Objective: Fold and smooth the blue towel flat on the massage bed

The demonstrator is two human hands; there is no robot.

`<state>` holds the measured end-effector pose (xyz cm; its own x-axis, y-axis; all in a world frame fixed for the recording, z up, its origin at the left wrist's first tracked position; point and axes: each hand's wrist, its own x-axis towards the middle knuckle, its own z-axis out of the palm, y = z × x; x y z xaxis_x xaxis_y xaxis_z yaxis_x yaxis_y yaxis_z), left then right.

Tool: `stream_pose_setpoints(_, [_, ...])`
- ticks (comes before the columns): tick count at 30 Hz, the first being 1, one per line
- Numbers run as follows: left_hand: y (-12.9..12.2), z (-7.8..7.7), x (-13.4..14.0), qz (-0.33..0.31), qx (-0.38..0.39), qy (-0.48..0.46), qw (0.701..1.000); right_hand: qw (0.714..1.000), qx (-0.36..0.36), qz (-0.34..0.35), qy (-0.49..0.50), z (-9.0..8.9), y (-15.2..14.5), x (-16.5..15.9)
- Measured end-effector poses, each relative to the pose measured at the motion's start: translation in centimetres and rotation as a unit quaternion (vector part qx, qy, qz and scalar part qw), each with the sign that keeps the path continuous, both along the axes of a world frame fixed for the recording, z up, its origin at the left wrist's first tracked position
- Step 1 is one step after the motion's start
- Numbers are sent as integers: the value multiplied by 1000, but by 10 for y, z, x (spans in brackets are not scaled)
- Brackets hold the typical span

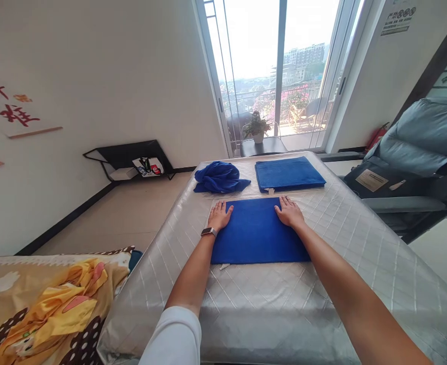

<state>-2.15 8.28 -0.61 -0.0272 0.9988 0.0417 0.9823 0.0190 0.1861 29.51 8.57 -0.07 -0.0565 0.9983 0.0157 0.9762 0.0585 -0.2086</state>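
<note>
A blue towel (pixel 259 233), spread out as a flat rectangle, lies in front of me on the silver quilted cover of the table (pixel 254 299). My left hand (pixel 219 217) rests flat at its far left corner, fingers stretched out, with a watch on the wrist. At the far right corner my right hand (pixel 289 211) presses flat with spread fingers. A small white tag sticks out at the towel's near left edge. Beyond my left hand sits a crumpled blue towel (pixel 220 177). Behind my right hand is a neat stack of folded blue towels (pixel 290 173).
A grey recliner (pixel 417 147) stands close on the right. On the left is a bed with patterned bedding (pixel 3 284) and a yellow cloth (pixel 64 304). A chair with a potted plant (pixel 257 126) stands past the far edge, before a glass sliding door. A black rack (pixel 136 157) is by the wall.
</note>
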Motion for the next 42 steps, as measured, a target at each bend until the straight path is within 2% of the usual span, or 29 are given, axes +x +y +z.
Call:
stream_pose_setpoints(3, [0,-2,-7,2,5,6,1000,1000,-2,1,0,-1,1,0])
stream_pose_setpoints(10, [-3,0,-2,7,4,9,1000,1000,-5,2,1,-2,1,0])
stream_pose_setpoints(18, [-4,1,-2,12,12,1,1000,998,-53,16,-20,13,8,-1])
stream_pose_setpoints(26, [-7,3,-1,13,21,5,1000,1000,-20,12,5,2,9,4])
stream_pose_setpoints(33, [-7,3,0,13,16,18,1000,1000,-11,13,13,3,6,3])
stream_pose_setpoints(36, [-4,7,-2,8,-11,42,999,1000,-8,13,18,4,5,3])
stream_pose_setpoints(39, [3,18,2,23,-32,96,995,1000,-9,13,26,5,4,3])
stream_pose_setpoints(42, [11,30,27,25,1,140,990,999,-6,13,33,6,2,2])
